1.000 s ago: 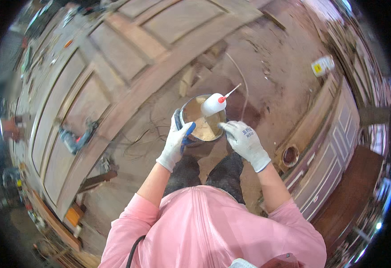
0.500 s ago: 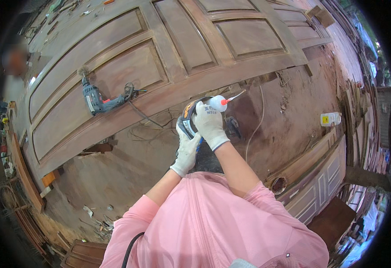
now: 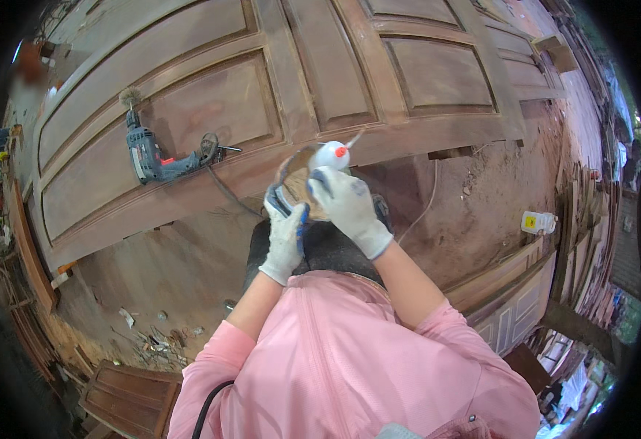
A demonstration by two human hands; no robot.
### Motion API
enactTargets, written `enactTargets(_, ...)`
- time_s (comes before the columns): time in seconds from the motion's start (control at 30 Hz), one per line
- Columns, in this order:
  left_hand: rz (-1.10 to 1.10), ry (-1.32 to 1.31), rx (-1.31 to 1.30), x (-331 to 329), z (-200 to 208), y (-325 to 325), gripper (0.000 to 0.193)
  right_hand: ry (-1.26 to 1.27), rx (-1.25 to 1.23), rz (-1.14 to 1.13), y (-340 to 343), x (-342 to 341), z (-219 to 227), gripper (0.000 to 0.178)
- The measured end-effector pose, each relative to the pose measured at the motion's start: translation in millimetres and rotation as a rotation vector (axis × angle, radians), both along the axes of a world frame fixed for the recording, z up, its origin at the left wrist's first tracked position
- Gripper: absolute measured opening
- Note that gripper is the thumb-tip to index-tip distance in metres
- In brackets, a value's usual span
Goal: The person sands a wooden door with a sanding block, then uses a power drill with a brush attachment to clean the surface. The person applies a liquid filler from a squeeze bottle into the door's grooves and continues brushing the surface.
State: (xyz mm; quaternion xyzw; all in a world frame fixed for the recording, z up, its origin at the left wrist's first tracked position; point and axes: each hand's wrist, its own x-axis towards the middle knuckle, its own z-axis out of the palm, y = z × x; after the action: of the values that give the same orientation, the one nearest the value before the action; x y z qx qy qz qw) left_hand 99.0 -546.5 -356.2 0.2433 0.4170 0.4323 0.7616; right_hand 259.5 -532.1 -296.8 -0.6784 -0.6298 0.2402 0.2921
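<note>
My left hand [image 3: 285, 238], in a white work glove with dark finger coating, is closed on the side of a round open container [image 3: 296, 184]. Its brown inside faces up; I cannot tell whether that is powder or bare lining. My right hand [image 3: 351, 208], gloved likewise, is closed round a white squeeze bottle [image 3: 326, 156] with a red cap and a thin pale nozzle. The bottle tilts over the container's far right rim. Both things are above my lap, close to the near edge of a panelled wooden door [image 3: 329, 130] lying flat.
A blue-grey power drill [image 3: 149, 156] with a round wire brush lies on the door's left part, its cable trailing off the near edge. A white jug [image 3: 539, 223] with a yellow label stands on the floor at right. Stacked boards [image 3: 575, 212] line the right side.
The container has turned so its open brown inside shows. The bottle has moved left and up, its cap now facing me more. My view has shifted slightly.
</note>
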Motion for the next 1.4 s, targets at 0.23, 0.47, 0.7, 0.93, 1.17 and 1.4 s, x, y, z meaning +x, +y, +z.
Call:
enactTargets(0.23,0.240,0.033,-0.035,-53.1,-12.3,58.9,0.074,0.007,0.035,-0.233,22.7,29.6,-73.8,0.022)
enactTargets(0.47,0.325,0.033,-0.075,-65.8,-23.9,105.9,0.069,-0.364,0.181,-0.150,73.7,14.8,-146.9,0.017)
enactTargets(0.7,0.340,-0.053,-0.039,-51.9,-53.1,124.0,0.071,-0.501,0.136,-0.071,44.0,20.0,-145.9,0.048)
enactTargets(0.93,0.322,-0.122,-0.110,-58.5,-96.3,126.4,0.071,-0.603,-0.064,0.106,39.8,13.6,-137.3,0.076)
enactTargets(1.17,0.375,-0.047,-0.042,-49.0,-90.6,121.8,0.067,-0.549,-0.053,0.286,28.9,29.1,-133.7,0.077)
enactTargets(1.4,0.406,-0.011,-0.038,-48.6,-92.0,120.0,0.062,-0.567,0.011,0.307,58.4,51.5,-127.8,0.074)
